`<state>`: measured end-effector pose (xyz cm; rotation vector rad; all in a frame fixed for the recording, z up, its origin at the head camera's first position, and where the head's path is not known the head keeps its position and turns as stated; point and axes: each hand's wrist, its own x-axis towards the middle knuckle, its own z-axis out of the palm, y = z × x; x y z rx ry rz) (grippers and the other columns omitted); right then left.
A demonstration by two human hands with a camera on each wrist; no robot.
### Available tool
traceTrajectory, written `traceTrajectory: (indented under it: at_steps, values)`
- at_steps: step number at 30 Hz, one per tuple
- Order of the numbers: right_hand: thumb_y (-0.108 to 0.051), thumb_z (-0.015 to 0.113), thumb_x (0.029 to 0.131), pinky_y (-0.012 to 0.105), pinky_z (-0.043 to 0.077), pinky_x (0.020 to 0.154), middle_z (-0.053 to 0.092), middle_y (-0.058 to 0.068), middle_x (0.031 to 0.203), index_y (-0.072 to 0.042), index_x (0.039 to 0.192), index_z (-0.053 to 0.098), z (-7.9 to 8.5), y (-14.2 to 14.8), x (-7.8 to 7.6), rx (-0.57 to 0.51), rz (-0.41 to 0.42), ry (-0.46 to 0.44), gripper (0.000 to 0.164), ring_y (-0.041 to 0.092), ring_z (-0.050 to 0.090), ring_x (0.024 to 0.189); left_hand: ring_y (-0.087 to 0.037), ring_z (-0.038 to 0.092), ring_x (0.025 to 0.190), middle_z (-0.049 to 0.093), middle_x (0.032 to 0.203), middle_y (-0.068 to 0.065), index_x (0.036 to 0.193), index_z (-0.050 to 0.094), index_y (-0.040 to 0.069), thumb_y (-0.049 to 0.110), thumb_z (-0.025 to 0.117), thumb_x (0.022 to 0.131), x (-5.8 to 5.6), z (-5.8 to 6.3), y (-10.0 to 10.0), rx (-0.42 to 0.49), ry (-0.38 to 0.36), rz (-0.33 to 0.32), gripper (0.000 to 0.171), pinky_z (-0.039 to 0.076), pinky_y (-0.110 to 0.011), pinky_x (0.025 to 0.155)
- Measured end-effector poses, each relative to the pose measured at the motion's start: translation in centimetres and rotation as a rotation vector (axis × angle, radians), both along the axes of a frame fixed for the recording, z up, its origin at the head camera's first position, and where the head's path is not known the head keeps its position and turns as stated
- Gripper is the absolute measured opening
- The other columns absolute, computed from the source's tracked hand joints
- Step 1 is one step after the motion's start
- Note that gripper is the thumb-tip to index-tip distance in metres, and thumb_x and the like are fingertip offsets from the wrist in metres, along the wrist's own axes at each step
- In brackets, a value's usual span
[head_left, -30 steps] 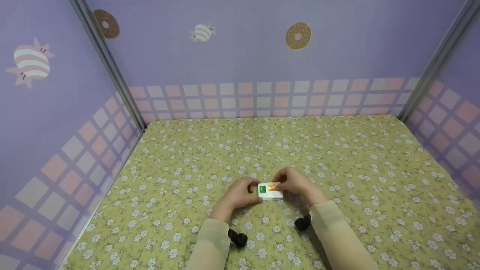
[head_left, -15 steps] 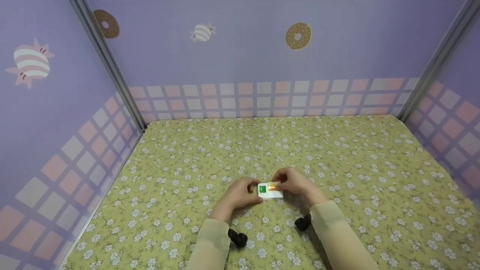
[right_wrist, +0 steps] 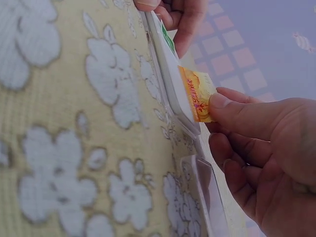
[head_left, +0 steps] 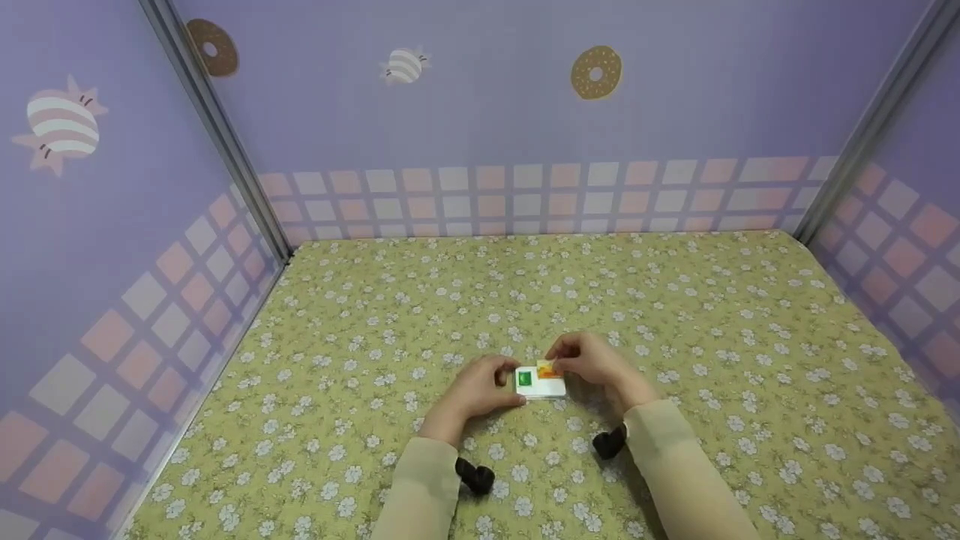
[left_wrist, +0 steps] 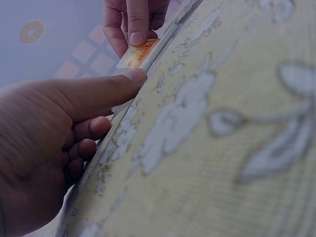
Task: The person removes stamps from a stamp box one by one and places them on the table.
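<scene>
A flat white rectangular piece with rounded corners [head_left: 544, 388] lies on the flowered cloth in the head view. On its left part is a green square [head_left: 524, 379]. My left hand [head_left: 476, 388] grips its left end, thumb at the near edge and fingers at the far edge. My right hand [head_left: 596, 364] pinches a small orange-and-yellow printed slip [right_wrist: 196, 94] between thumb and fingers. In the right wrist view the slip stands tilted up, its lower edge at the white surface; I cannot tell whether it is stuck there.
Yellow-green flowered cloth [head_left: 420, 300] covers the table around both hands. Purple walls [head_left: 495, 112] close off the back and both sides. Black wrist mounts [head_left: 476, 478] sit at both cuffs. A pale thin-edged piece [right_wrist: 210, 197] shows low in the right wrist view.
My right hand has shifted slightly up and away, and the orange slip has risen with it and lost its bright glare. The left hand and the white piece stay put.
</scene>
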<state>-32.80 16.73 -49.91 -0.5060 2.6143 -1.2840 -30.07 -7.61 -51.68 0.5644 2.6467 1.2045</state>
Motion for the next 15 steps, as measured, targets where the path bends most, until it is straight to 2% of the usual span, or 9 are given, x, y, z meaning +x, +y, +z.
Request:
traceTrajectory:
  at_steps: [4, 15]
  values:
    - [-0.003, 0.068, 0.095, 0.028, 0.049, 0.073, 0.072, 0.011, 0.091, -0.004, 0.102, 0.077, 0.2, 0.3, -0.2, -0.003, 0.007, 0.007, 0.011, 0.012, 0.061, 0.078, -0.014, 0.046, 0.077, 0.056, 0.088, 0.001, 0.131, 0.069, 0.009, 0.025, 0.088, 0.08, 0.0, -0.1, 0.0, -0.002, -0.006, 0.005, 0.057, 0.039, -0.03, 0.07]
    - [-0.003, 0.067, 0.097, 0.029, 0.053, 0.077, 0.072, 0.01, 0.099, -0.006, 0.104, 0.077, 1.3, 1.4, -0.8, 0.01, -0.039, -0.017, 0.013, 0.014, 0.063, 0.086, -0.014, 0.047, 0.079, 0.056, 0.089, 0.001, 0.132, 0.068, 0.008, 0.024, 0.088, 0.081, 0.0, 0.0, -0.1, -0.012, 0.004, -0.001, 0.057, 0.039, -0.031, 0.072]
